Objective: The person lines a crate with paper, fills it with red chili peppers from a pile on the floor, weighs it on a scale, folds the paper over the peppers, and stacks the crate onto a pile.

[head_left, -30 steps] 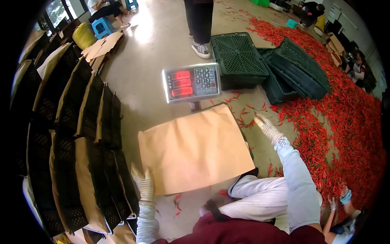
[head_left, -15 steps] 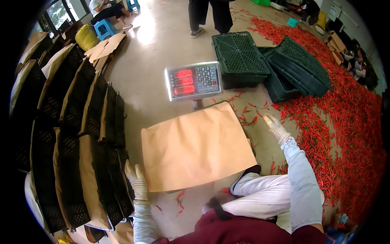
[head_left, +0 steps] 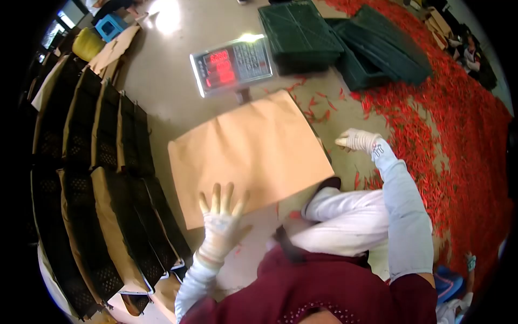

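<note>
A sheet of brown kraft paper (head_left: 248,156) lies spread over a dark container, whose edge shows only in slivers at the right. My left hand (head_left: 220,221), in a pale glove with yellowish fingertips, is at the paper's near edge, palm down with fingers spread. Off the paper's right side is my gloved right hand (head_left: 357,140), fingers loosely bent and pointing left, with nothing visible in them. Just beyond the paper stands a scale display (head_left: 231,65) with red digits and a keypad.
Dark green crates (head_left: 299,38) are stacked beyond the scale. Red chillies (head_left: 464,162) cover the floor at right, with a few beside the paper. Black crates lined with brown paper (head_left: 108,216) stand at left, near a blue stool (head_left: 110,27). Other people are at the edges.
My left hand has moved from the paper's left side onto its near edge, fingers spread. My right hand's fingers have bent and turned left. The view has tilted down.
</note>
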Demonstrator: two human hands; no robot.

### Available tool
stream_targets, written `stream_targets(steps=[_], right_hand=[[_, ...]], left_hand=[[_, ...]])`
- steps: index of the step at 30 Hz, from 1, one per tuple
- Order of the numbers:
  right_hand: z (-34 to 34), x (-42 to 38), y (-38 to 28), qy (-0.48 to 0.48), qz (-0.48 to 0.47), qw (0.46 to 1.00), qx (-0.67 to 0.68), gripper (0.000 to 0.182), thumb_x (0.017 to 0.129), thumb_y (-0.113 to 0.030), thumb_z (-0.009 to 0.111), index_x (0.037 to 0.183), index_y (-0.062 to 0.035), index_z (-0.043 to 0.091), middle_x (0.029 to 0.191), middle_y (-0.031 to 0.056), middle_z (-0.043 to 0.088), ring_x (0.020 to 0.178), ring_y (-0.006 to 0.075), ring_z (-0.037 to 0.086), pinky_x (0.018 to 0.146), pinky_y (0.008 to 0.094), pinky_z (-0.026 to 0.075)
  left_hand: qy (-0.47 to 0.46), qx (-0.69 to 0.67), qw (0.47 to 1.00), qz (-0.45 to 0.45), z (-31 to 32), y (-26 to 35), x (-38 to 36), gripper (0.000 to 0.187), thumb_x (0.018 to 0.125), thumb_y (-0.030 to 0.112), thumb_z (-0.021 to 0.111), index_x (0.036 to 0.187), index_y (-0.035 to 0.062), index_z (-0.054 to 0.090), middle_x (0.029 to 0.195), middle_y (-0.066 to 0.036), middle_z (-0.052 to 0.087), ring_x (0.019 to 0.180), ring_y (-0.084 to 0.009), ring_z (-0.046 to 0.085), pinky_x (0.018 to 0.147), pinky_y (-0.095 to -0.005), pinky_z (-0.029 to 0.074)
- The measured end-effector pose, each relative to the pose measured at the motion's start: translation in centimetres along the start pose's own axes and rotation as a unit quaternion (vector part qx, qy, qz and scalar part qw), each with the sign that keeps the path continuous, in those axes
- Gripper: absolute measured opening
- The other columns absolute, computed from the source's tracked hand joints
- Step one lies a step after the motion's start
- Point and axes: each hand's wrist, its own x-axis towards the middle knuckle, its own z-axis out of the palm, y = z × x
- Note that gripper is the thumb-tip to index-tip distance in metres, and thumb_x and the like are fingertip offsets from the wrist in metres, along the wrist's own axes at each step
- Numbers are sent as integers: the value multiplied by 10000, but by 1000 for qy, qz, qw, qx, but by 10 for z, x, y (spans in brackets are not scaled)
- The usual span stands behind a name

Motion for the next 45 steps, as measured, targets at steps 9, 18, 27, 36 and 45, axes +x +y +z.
stream_targets(steps=[9, 18, 27, 36, 45], right_hand=[[17, -81, -105, -292, -79, 953, -20, 360, 902, -374, 547, 1028, -82, 718, 928, 32, 714, 864, 159, 652, 799, 310, 517], [16, -47, -168, 115, -468, 862, 155, 493, 927, -194, 572, 1393, -88, 452, 1393, 91, 500, 1250, 201, 481, 1050, 343, 377], [67, -23, -142, 88, -503, 830, -225, 343, 841, -233, 564, 1115, -41, 639, 1057, 143, 665, 993, 300, 619, 911, 365, 471], [51, -40, -151, -34, -266, 922, -280, 379, 810, -251, 614, 1167, -125, 626, 1111, 142, 622, 1035, 346, 580, 952, 438, 427], [37, -88, -160, -246, -221, 943, -26, 435, 927, -359, 511, 1233, -62, 596, 1173, 156, 631, 1095, 276, 586, 938, 367, 450]], left_hand=[[282, 36, 958, 28, -76, -61, 69, 207, 763, 36, 660, 961, 97, 654, 831, -70, 606, 808, -280, 580, 955, -459, 428], [392, -8, 916, 88, -154, -39, 33, 243, 792, 24, 578, 1012, -45, 656, 1074, -194, 647, 1004, -344, 613, 967, -500, 451], [-80, -168, 980, 67, -21, 12, -12, 303, 799, 227, 657, 1068, 87, 638, 961, -136, 657, 814, -322, 627, 719, -428, 508], [175, -260, 949, -43, -31, -39, 49, 515, 889, 86, 582, 1382, 57, 436, 1248, -192, 573, 966, -310, 613, 828, -390, 496], [-190, -164, 961, 117, -15, -1, 10, 389, 883, 324, 580, 1162, 53, 573, 1015, -162, 632, 976, -336, 587, 851, -433, 445]])
